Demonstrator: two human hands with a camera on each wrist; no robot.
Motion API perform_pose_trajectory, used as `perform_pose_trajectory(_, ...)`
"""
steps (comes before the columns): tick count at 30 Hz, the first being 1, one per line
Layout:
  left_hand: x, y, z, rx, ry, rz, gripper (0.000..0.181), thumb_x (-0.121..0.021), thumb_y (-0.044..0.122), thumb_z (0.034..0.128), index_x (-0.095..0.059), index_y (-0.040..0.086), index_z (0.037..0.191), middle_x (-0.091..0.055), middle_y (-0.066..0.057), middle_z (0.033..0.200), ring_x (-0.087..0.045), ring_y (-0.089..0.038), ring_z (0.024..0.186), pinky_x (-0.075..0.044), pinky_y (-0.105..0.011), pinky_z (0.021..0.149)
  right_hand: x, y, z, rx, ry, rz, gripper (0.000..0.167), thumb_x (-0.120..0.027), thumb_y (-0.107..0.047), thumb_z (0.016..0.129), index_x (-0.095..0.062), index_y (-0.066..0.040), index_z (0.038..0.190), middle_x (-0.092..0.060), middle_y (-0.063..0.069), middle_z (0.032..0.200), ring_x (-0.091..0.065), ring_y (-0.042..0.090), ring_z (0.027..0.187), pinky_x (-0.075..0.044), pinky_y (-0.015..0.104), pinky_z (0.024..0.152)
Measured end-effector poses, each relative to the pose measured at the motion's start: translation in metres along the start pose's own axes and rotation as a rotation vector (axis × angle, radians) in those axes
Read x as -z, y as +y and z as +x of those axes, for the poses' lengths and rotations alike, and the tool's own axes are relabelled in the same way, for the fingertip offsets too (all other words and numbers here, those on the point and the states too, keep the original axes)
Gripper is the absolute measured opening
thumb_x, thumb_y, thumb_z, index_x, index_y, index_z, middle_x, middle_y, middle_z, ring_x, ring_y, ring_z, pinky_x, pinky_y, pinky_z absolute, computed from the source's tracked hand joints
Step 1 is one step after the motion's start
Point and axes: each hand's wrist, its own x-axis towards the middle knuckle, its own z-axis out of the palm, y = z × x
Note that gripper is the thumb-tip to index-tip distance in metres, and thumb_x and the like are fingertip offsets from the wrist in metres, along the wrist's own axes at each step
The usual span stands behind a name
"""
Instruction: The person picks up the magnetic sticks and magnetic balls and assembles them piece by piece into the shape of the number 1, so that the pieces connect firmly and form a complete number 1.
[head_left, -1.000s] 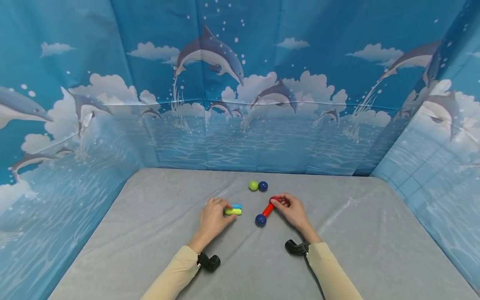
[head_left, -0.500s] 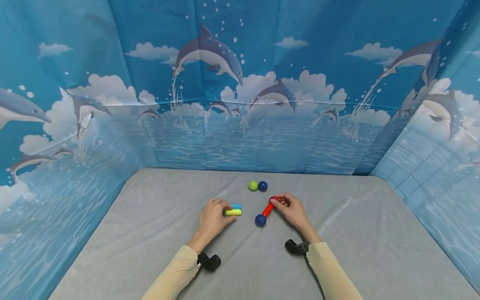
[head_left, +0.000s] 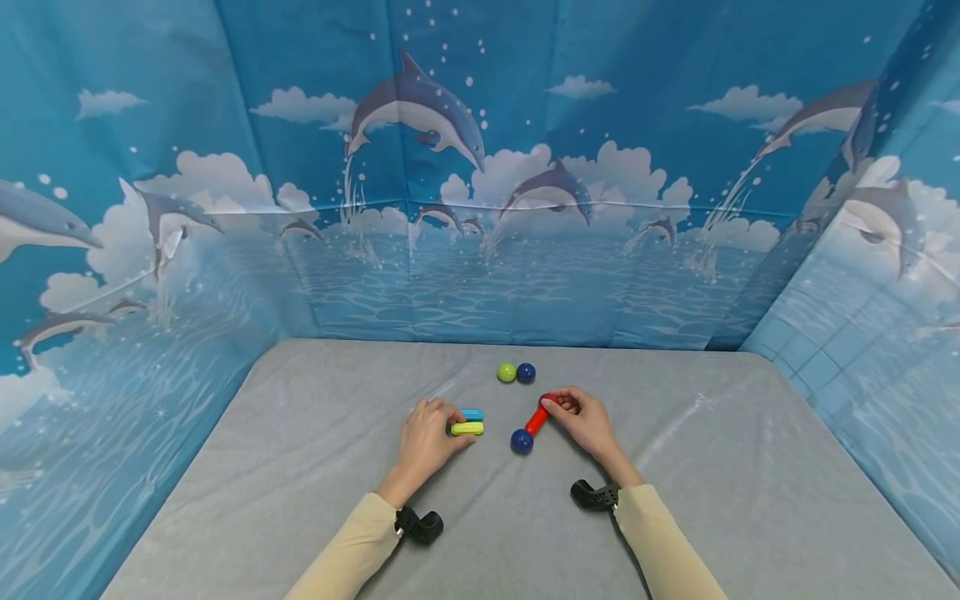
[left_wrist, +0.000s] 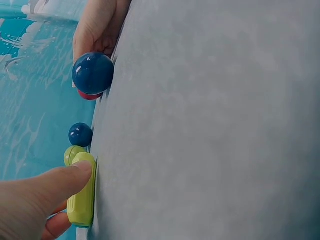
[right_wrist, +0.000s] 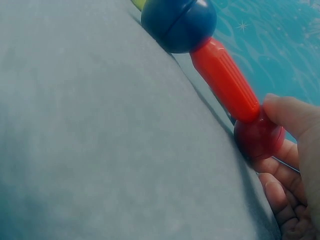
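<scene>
My left hand (head_left: 429,435) pinches a yellow-green toy rod (head_left: 468,428), thumb on its near side. A light blue rod (head_left: 472,414) lies just beyond it, partly behind the fingers; whether they touch it I cannot tell. Between thumb and fingers, my right hand (head_left: 585,419) holds a red ball (right_wrist: 260,136). That ball joins one end of a red rod (right_wrist: 226,80). At the rod's other end sits a dark blue ball (head_left: 522,442), nearer to me. In the left wrist view, the thumb (left_wrist: 60,186) lies on the yellow-green rod.
A lime green ball (head_left: 507,372) and another dark blue ball (head_left: 527,372) stand side by side farther back on the grey-covered table (head_left: 712,467). A dolphin-print curtain (head_left: 480,275) rises behind the table and along both sides. Each wrist wears a black camera (head_left: 420,526).
The yellow-green rod in my left hand has shifted slightly toward me, away from the light blue rod. My right hand and the red piece stay nearly still.
</scene>
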Motion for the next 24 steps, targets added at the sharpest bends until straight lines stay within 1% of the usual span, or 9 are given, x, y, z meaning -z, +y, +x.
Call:
perform_pose_trajectory(7, -0.0014, 0.0010, -0.0010, 0.000, -0.018, 0.000, 0.031, -0.085, 0.038, 0.0672, -0.067, 0.017, 0.082, -0.057, 0.003, 0.081, -0.047, -0.013, 0.072, -0.041, -0.028, 0.059, 0.0005, 0.0005, -0.0005, 0.004, 0.001, -0.002, 0.035, -0.071, -0.036, 0.085, -0.067, -0.006, 0.103, -0.062, 0.005, 0.089, -0.054, 0.019, 0.078, -0.045, 0.027, 0.070)
perform_pose_trajectory(14, -0.0021, 0.0032, -0.0017, 0.011, -0.038, 0.007, 0.032, -0.085, 0.039, 0.0684, -0.063, 0.019, 0.080, -0.052, 0.006, 0.075, -0.047, -0.011, 0.069, -0.040, -0.026, 0.054, -0.0005, 0.0019, 0.0005, 0.002, 0.002, -0.002, 0.035, -0.072, -0.035, 0.085, -0.067, -0.006, 0.103, -0.063, 0.005, 0.089, -0.055, 0.018, 0.078, -0.045, 0.027, 0.070)
perform_pose_trajectory(18, -0.0017, 0.0057, -0.0027, 0.008, -0.042, -0.003, 0.031, -0.085, 0.037, 0.0691, -0.063, 0.018, 0.080, -0.054, 0.005, 0.073, -0.048, -0.012, 0.068, -0.039, -0.026, 0.053, -0.0007, 0.0022, 0.0007, -0.005, 0.003, 0.003, 0.033, -0.072, -0.034, 0.085, -0.067, -0.007, 0.103, -0.063, 0.004, 0.089, -0.055, 0.018, 0.078, -0.045, 0.026, 0.070)
perform_pose_trajectory(24, -0.0003, 0.0093, -0.0043, 0.012, -0.054, -0.018, 0.026, -0.084, 0.033, 0.0707, -0.067, 0.017, 0.080, -0.058, 0.006, 0.073, -0.051, -0.011, 0.069, -0.041, -0.027, 0.055, -0.0005, 0.0018, 0.0006, 0.001, 0.001, 0.012, 0.034, -0.072, -0.035, 0.085, -0.068, -0.007, 0.103, -0.063, 0.004, 0.089, -0.055, 0.018, 0.078, -0.045, 0.027, 0.070)
